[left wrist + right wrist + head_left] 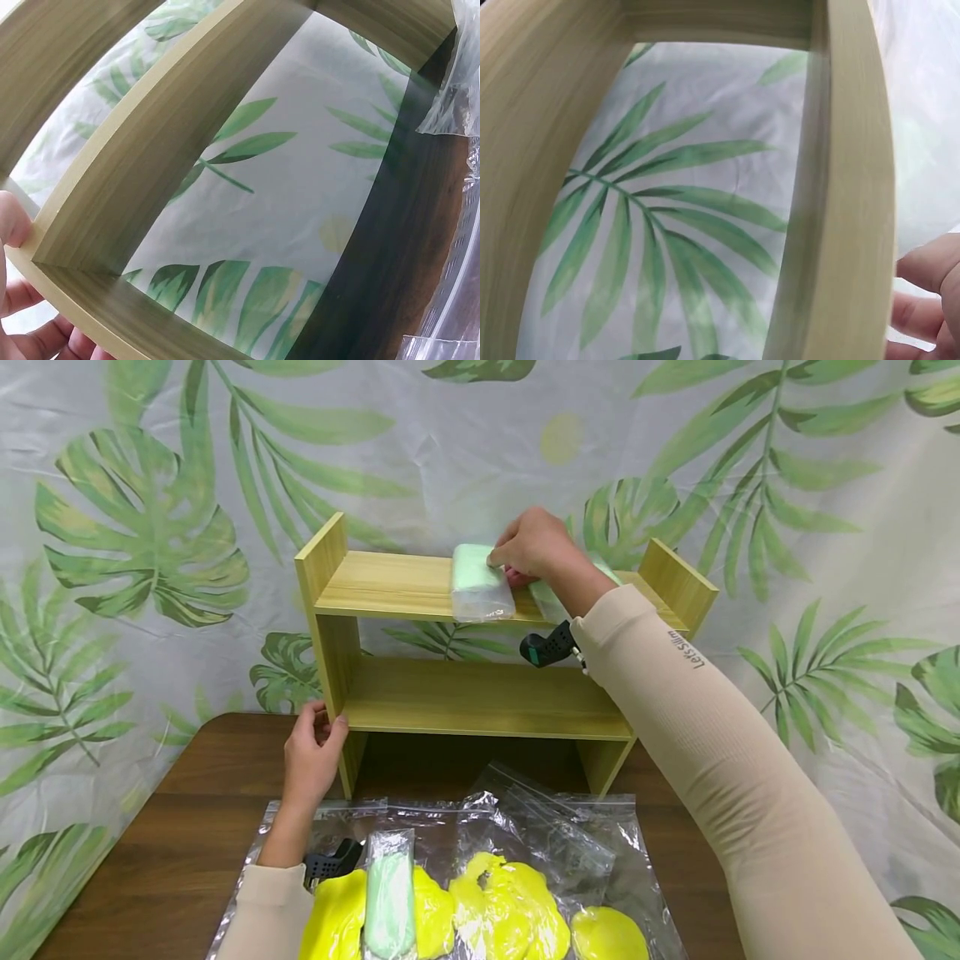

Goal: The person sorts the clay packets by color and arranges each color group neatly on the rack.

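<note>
A wooden shelf [480, 697] stands on the table. My left hand [313, 756] grips its left side panel, thumb on the front edge and fingers on the outer face, as the left wrist view shows with the panel [82, 304]. On the top board my right hand [536, 547] pinches the right side of a clear bag of pale green clay [474, 572]. Under that hand shows a small reddish piece [517, 578], and a second pale green bag [551, 602] lies partly hidden beside it. In the right wrist view, only the fingertips [922, 315] appear beside the top board [859, 187].
Before the shelf, a large clear plastic bag [652, 893] lies on the brown table [142, 852]. On it are yellow clay pieces [517, 914], a bagged green clay bar [390, 902] and a small zip bag [558, 827]. A leaf-patterned cloth [480, 460] hangs behind.
</note>
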### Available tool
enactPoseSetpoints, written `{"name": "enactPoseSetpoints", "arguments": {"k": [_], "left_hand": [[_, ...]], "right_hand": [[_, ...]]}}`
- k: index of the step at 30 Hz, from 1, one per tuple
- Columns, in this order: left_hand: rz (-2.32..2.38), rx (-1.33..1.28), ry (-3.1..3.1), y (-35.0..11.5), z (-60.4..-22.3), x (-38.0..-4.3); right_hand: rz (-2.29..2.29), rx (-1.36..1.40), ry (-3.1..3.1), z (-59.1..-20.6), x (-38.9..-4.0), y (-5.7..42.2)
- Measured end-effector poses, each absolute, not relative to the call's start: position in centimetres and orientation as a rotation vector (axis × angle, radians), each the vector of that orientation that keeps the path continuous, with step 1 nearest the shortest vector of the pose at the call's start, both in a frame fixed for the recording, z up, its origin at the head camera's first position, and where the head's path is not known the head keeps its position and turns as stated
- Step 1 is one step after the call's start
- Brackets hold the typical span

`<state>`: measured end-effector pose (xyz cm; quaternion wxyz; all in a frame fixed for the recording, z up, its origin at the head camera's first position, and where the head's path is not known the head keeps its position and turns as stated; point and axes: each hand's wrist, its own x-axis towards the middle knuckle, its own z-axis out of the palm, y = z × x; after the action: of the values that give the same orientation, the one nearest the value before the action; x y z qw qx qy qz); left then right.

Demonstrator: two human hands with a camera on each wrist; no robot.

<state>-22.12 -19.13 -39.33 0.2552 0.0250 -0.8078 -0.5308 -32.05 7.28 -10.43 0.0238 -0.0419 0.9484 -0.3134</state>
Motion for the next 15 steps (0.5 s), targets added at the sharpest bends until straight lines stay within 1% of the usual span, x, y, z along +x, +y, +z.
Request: {"name": "enactPoseSetpoints", "arguments": {"k": [15], "left_hand": [[-1.470, 0.062, -2.193, -18.97, -39.41, -22.36]], "right_hand": [[-0.894, -0.195, 2.976, -10.43, -31.62, 7.39]]}}
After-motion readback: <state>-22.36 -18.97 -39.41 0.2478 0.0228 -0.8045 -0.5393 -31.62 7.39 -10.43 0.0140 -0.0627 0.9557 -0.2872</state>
